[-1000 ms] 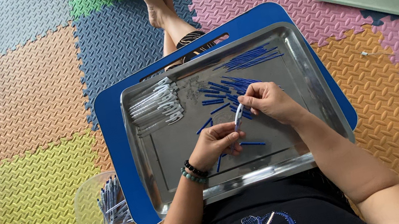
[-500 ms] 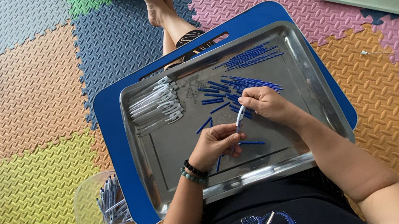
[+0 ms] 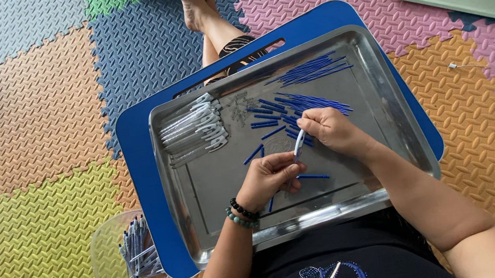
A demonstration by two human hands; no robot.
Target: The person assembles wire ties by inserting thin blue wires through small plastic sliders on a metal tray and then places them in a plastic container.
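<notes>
I saw both hands working over the steel tray (image 3: 387, 103), which sat on a blue lap board (image 3: 141, 176) across the legs. The right hand (image 3: 332, 132) had its fingers pinched closed on a white pen barrel (image 3: 299, 144), held tilted above the tray's middle. The left hand (image 3: 270, 178) met the barrel's lower end, fingers curled closed around it. Loose blue refills (image 3: 302, 107) lay scattered just beyond the hands, a row of white barrels (image 3: 193, 131) sat at the tray's left, and a clear bowl of finished pens (image 3: 124, 258) rested on the foam floor mat (image 3: 30, 107).
</notes>
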